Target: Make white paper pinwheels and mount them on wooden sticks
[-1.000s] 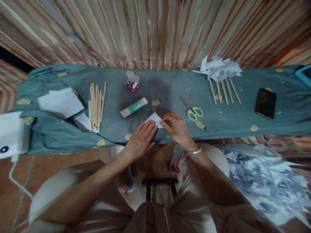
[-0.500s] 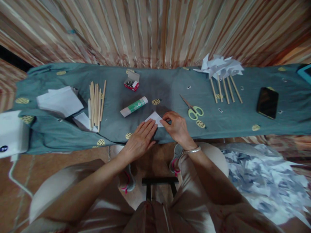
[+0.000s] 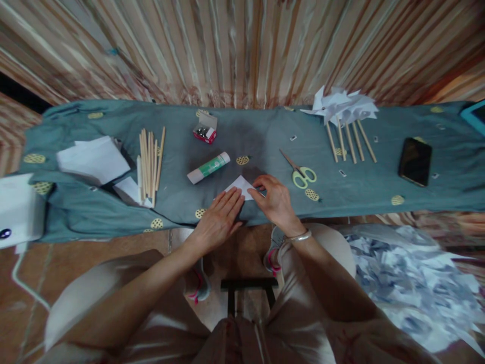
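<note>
A folded white sheet of paper [image 3: 242,185] lies on the green cloth near its front edge, a triangular peak showing between my hands. My left hand [image 3: 222,217] rests flat over its left part, fingers stretched out. At the paper's right corner, my right hand [image 3: 275,200] has thumb and forefinger closed on the edge. Just beyond the paper lies a glue stick [image 3: 209,167] with a green label. Scissors [image 3: 299,171] with light green handles lie to the right of my right hand. Part of the paper is hidden under my fingers.
Wooden sticks [image 3: 149,164] and stacked paper [image 3: 93,161] lie at left, beside a white device [image 3: 20,210]. A small red box [image 3: 205,129] stands behind. Paper pinwheels [image 3: 343,106] on sticks and a phone [image 3: 416,161] lie right. Below right is a paper-filled bag [image 3: 413,283].
Almost nothing differs. Both hands stay on the folded paper, and the view has shifted very slightly.
</note>
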{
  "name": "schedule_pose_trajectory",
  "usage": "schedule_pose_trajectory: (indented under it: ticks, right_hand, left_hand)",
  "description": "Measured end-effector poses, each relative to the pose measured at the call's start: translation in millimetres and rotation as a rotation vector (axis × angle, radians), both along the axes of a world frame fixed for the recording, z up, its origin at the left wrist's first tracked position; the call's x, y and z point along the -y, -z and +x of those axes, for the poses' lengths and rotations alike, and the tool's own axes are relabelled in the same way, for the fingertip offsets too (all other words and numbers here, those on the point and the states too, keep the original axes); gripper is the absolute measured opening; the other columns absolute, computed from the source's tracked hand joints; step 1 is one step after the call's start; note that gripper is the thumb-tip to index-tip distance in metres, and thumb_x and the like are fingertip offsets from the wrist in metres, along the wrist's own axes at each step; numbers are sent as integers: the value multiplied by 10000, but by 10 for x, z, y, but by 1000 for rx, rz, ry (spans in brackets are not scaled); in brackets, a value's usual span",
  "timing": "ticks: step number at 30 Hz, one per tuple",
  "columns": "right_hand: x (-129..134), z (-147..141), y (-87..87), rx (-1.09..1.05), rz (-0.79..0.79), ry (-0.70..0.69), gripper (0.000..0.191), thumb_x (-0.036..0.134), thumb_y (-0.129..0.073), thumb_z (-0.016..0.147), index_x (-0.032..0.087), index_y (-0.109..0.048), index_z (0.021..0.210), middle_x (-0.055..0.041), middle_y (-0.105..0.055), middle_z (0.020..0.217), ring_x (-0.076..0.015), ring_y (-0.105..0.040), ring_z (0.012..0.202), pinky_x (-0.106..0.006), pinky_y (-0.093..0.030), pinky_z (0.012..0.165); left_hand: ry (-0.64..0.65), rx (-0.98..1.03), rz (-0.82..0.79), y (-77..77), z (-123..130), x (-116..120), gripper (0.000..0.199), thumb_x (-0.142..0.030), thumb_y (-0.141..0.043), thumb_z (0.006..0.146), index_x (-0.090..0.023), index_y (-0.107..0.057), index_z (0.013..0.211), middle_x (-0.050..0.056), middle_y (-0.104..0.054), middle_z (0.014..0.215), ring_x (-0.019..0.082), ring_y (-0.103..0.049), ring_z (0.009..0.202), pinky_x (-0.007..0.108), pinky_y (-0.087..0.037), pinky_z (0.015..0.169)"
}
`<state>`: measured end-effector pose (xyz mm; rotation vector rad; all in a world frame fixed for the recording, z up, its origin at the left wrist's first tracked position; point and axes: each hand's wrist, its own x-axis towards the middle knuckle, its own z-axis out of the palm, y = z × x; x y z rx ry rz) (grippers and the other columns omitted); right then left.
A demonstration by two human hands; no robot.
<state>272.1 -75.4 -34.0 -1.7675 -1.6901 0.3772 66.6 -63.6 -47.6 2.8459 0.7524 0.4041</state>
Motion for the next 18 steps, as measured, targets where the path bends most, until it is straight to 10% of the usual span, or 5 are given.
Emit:
schedule_pose_trajectory:
  ticks: [18]
  right_hand:
    - [210, 94, 60, 30, 46, -51, 259, 400, -557, 944, 204, -662, 1078, -128, -663, 1197, -289, -591, 1131, -467, -428, 1031]
  left_hand:
    - [8, -26, 29, -49, -11, -10, 597, -237, -569, 925, -44, -383, 1458, 253, -428, 1517, 334, -354, 1458, 530, -380, 1158]
